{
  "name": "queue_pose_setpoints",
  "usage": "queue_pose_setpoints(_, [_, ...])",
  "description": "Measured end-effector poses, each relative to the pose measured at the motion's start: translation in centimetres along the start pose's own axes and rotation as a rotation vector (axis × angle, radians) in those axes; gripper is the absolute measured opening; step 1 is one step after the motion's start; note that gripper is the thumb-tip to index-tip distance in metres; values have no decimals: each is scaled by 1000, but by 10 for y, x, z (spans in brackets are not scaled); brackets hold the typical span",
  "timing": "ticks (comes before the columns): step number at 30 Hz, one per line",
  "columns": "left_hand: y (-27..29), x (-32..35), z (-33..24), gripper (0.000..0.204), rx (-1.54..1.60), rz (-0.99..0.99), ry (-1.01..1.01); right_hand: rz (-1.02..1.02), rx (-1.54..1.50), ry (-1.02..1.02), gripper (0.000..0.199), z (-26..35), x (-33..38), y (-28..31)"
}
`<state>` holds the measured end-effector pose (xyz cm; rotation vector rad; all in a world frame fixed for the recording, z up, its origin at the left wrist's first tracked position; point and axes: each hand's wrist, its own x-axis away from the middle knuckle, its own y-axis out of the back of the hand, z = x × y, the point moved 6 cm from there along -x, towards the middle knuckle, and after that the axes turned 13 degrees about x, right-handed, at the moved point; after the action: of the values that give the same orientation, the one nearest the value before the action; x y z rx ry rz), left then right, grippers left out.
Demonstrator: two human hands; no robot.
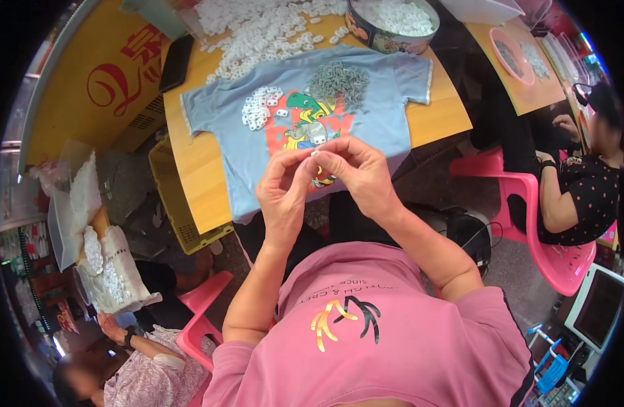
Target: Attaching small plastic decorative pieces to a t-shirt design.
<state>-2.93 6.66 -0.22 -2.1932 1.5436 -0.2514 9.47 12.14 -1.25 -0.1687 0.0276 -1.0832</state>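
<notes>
My left hand (285, 191) and my right hand (359, 175) meet in front of me, thumbs and fingers closed in a pinch. Between their fingertips is a small white plastic piece (316, 154), mostly covered by the fingers. Just beyond them, a light blue T-shirt (238, 146) with a cartoon dinosaur print lies spread over the wooden table (198, 182). On the shirt sit a small heap of white two-holed plastic pieces (259, 108) and, to its right, a pile of small grey screw-like parts (339, 83).
Loose white pieces (257, 34) cover the table's far side, beside a round tin (393, 41) full of them. A black phone (177, 63) lies at the left edge. Co-workers sit left and right; a pink chair (529, 203) stands at right, a yellow crate (183, 217) below left.
</notes>
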Motion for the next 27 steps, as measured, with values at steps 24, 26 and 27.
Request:
queue_pose_setpoints(24, [14,13,31,14,117,-2,322,-33,1409,632,6,36,-43,61])
queue_pose_setpoints(26, [13,13,29,14,117,-1,321,18,1497,602,9,34,-47,59])
queue_pose_setpoints(27, [13,13,28,14,128,-6,323,25,1496,604,9,33,-48,58])
